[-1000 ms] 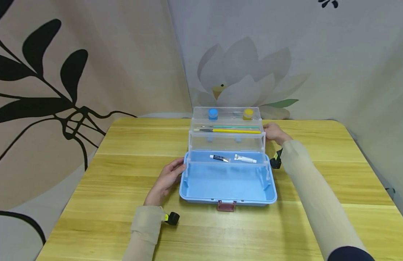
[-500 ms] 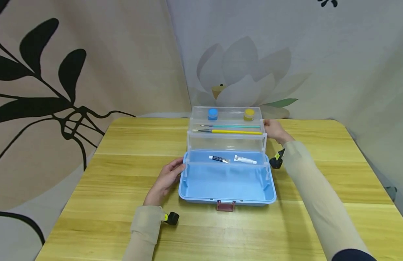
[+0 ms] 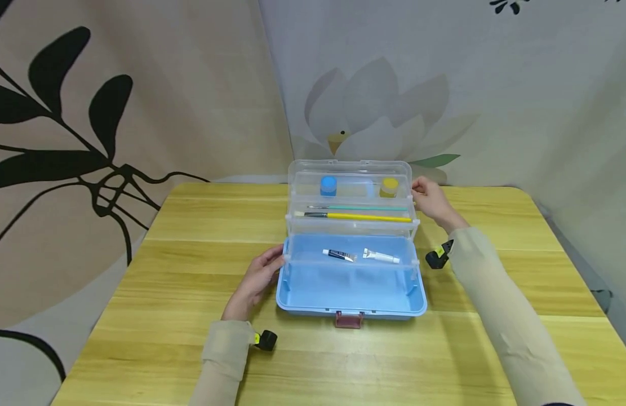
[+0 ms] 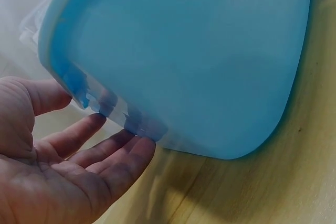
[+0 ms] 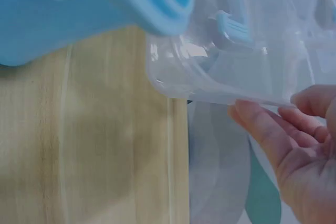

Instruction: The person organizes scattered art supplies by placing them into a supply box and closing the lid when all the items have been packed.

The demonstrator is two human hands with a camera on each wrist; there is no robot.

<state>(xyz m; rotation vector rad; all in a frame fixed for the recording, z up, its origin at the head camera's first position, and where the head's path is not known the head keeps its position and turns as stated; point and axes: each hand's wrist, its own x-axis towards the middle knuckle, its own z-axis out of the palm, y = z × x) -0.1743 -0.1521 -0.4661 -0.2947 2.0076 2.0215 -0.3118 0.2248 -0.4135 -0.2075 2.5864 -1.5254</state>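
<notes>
An open storage box with a blue base point(image 3: 350, 293) stands mid-table, its clear trays stepped back behind it. The lower tray holds a dark tube point(image 3: 338, 255) and a white tube point(image 3: 381, 257). A yellow brush point(image 3: 358, 216) and a teal brush point(image 3: 363, 208) lie on the middle tray. Behind them are a blue jar point(image 3: 328, 185) and a yellow jar point(image 3: 389, 186). My left hand point(image 3: 257, 276) rests with straight fingers point(image 4: 115, 150) against the base's left side point(image 4: 199, 66). My right hand point(image 3: 428, 198) pinches the right end of the clear lid point(image 5: 220, 87), which stands raised at the back.
The wooden table point(image 3: 191, 225) has bare room on every side of the box. A red latch point(image 3: 349, 320) sticks out at the box's front edge. Printed curtains hang close behind the table's far edge.
The clear lid has swung up from lying back to standing over the jars. The stepped trays have shifted with it, and my right hand has followed. The left hand has stayed put.
</notes>
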